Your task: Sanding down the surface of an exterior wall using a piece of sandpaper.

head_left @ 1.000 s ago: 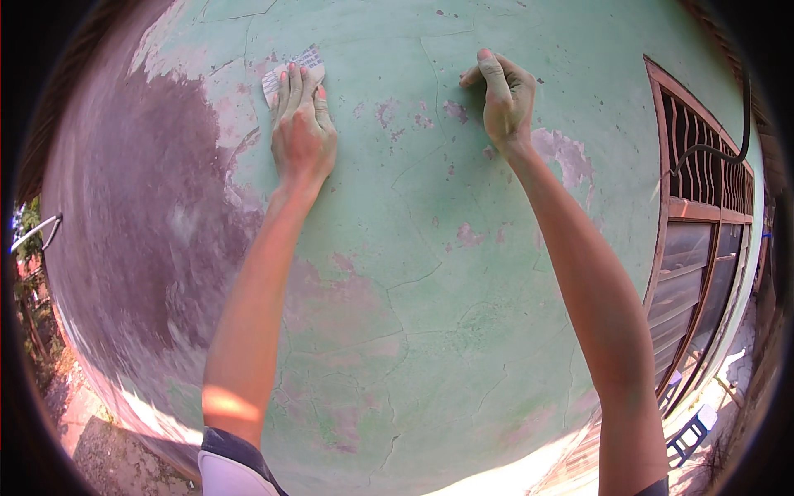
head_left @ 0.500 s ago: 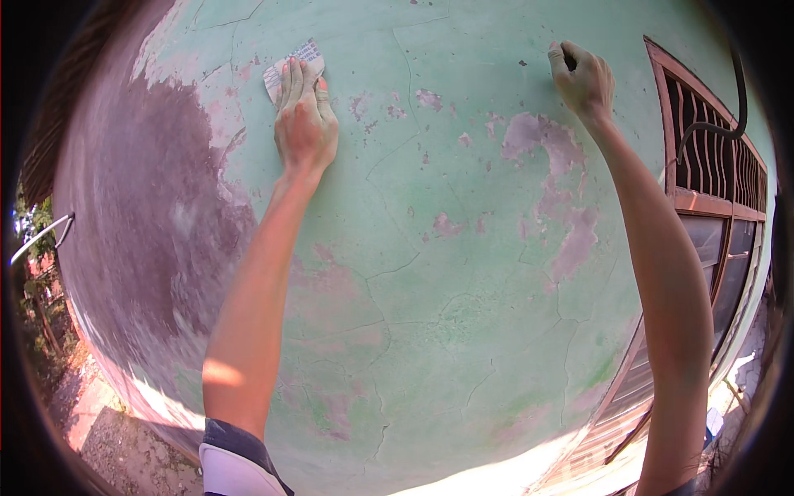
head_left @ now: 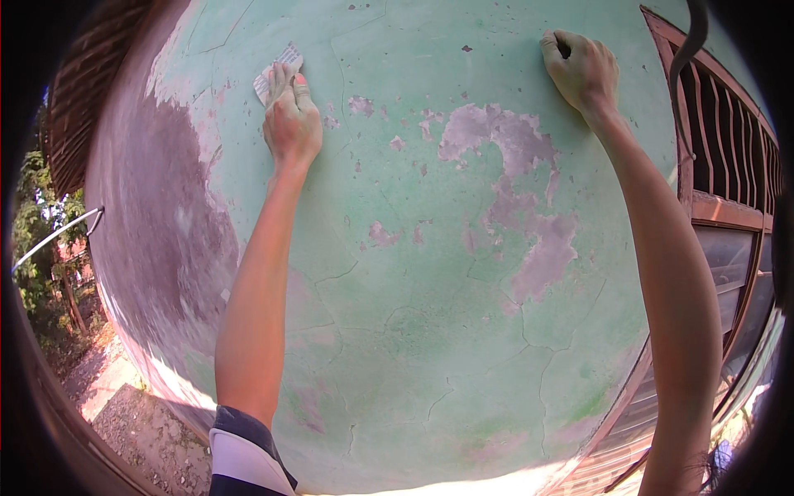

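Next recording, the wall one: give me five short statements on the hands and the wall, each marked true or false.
1. The left hand presses a pale sheet of sandpaper flat against the wall. True.
2. The right hand hangs free of the wall. False: it rests against the wall as a closed fist, high up near the window.
3. The wall is freshly painted and smooth. False: its green paint is cracked, with patches peeled off.
4. A window with bars stands to the right of the right hand. True.
5. Both hands hold the sandpaper. False: only the left hand touches it.
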`<state>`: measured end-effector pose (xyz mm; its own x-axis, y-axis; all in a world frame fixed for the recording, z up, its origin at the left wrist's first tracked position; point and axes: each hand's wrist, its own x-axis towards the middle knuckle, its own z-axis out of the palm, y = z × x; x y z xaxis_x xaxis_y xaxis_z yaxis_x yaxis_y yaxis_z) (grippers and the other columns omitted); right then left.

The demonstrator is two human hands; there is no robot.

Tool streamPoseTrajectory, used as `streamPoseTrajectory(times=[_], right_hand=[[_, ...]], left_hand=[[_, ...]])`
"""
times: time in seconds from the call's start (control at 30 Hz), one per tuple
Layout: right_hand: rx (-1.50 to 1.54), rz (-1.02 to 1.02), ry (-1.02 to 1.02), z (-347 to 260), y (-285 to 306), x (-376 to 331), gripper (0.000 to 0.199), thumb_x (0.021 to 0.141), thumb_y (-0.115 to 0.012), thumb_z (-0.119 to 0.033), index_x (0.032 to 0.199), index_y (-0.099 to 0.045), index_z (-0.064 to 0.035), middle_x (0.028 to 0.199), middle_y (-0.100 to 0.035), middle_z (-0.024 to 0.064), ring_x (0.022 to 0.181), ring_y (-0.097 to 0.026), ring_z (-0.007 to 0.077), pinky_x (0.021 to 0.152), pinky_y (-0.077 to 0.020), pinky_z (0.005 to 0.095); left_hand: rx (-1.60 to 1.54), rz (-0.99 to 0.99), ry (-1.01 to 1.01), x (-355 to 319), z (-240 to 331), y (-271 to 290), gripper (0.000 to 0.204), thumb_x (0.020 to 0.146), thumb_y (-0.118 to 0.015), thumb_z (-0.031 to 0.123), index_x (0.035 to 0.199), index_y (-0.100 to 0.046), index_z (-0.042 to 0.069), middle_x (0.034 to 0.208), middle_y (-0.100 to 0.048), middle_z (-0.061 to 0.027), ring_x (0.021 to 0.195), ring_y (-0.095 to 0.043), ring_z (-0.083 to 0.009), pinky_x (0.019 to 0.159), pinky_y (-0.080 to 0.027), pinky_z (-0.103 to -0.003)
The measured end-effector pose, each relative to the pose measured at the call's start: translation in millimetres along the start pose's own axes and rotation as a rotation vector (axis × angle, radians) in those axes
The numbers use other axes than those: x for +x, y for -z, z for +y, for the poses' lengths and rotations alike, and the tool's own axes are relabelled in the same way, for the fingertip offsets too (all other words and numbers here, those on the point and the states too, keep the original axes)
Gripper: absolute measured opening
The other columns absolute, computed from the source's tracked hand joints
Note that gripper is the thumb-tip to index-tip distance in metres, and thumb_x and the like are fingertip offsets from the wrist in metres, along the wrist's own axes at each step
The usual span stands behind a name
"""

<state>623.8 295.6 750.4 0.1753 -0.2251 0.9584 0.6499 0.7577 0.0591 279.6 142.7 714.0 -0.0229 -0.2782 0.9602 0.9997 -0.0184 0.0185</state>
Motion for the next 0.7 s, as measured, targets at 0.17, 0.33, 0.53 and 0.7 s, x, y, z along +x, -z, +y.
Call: streamPoseTrajectory(times=[0.17, 0.33, 0.53, 0.7], right_hand=[[0.023, -0.01, 0.068, 2.5, 4.5, -5.0, 0.033, 0.095, -0.057, -0.035, 0.087, -0.075, -0.0084, 0.074, -0.069, 0.0163, 0.072, -0.065, 0.0386, 0.071, -0.0514, 0.0454], [0.052, 0.005, 0.079, 4.7, 4.5, -7.2, 0.032, 0.094, -0.058, -0.033, 0.085, -0.074, -0.0073, 0.073, -0.068, 0.0164, 0.071, -0.066, 0.038, 0.07, -0.0518, 0.0456], [0.012, -0.232, -0.055, -16.2, 30.3, -4.6, 0.029, 0.095, -0.058, -0.025, 0.089, -0.072, 0.0003, 0.083, -0.07, 0.0207, 0.075, -0.067, 0.0326, 0.072, -0.0524, 0.0441], [0.143, -0.177, -0.097, -1.2, 18.7, -6.8, 0.028, 0.089, -0.062, -0.014, 0.07, -0.06, 0.0075, 0.061, -0.049, 0.0158, 0.055, -0.047, 0.0184, 0.058, -0.0444, 0.0423]], left_hand=[[-0.124, -0.254, -0.365, -63.3, 88.0, -20.1, 0.048, 0.11, -0.035, 0.032, 0.147, -0.051, 0.005, 0.157, -0.043, -0.0138, 0.147, -0.037, -0.0316, 0.119, -0.034, -0.04], [-0.006, -0.179, -0.059, -19.7, 52.3, -9.1, 0.046, 0.11, -0.037, 0.031, 0.148, -0.051, 0.008, 0.158, -0.043, -0.0119, 0.147, -0.037, -0.0321, 0.118, -0.034, -0.04], [-0.003, -0.111, -0.105, -85.2, 100.6, -28.4, 0.045, 0.11, -0.037, 0.029, 0.148, -0.05, 0.008, 0.158, -0.042, -0.0123, 0.146, -0.039, -0.034, 0.117, -0.036, -0.041], [-0.042, -0.237, -0.203, -63.3, 90.8, -9.9, 0.047, 0.11, -0.037, 0.029, 0.147, -0.05, 0.002, 0.157, -0.04, -0.0195, 0.149, -0.033, -0.0336, 0.119, -0.034, -0.041]])
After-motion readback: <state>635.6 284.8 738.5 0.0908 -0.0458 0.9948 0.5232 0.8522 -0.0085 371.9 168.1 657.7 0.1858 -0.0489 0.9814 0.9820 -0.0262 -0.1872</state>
